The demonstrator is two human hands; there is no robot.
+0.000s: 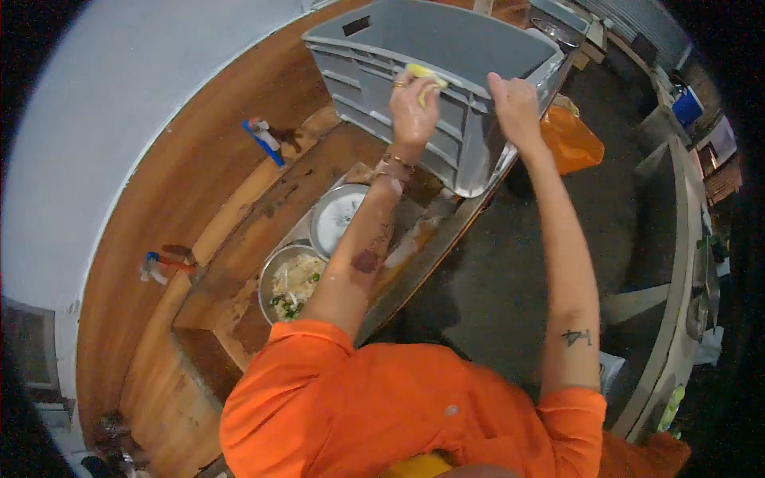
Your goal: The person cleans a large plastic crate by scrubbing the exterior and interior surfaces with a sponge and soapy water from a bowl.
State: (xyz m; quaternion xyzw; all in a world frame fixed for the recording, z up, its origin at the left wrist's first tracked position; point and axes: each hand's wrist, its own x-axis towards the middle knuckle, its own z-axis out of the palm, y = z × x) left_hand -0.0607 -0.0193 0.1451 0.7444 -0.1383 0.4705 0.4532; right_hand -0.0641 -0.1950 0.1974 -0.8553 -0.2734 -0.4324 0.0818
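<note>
A large grey plastic crate (391, 98) stands tilted at the far end of the tiled sink ledge, its open top facing up and away. My left hand (412, 110) grips a yellow sponge (425, 74) against the near long rim of the crate. Wet-looking skin shows on that hand, with a ring on one finger. My right hand (515, 104) holds the crate's rim near its right corner, thumb up. Below my left forearm sit a metal bowl of white foamy liquid (336, 220) and a metal bowl with rice-like food scraps and green pieces (293, 284).
Two taps jut from the brown tiled wall: a blue-handled tap (263, 142) and a second tap (164, 266). An orange plastic bag (571, 140) lies beyond the ledge's right side, above the dark floor (502, 263). A long counter (681, 287) runs along the right.
</note>
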